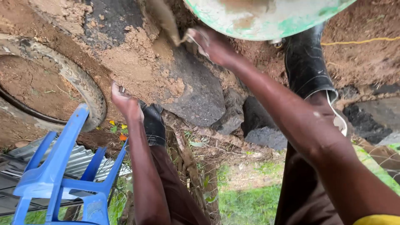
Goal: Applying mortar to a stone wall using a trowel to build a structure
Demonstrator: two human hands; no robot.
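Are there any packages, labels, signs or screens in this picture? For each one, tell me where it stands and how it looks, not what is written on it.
None in view: no package, label, sign or screen. The picture shows only dark stones with sandy mortar, a green-rimmed basin, a blue plastic chair, and the left hand and right hand on the stones.

I see a pale green basin [266, 16] smeared with tan mud. The big rock [196, 91] is dark grey, caked with light brown soil [133, 58]. The plastic chair [62, 175] is bright blue. The rubber boots [306, 62] are glossy black, the trousers [175, 196] dark brown. The grass [250, 204] is vivid green. I note a yellow string [358, 41], and small orange and yellow flowers [118, 131].
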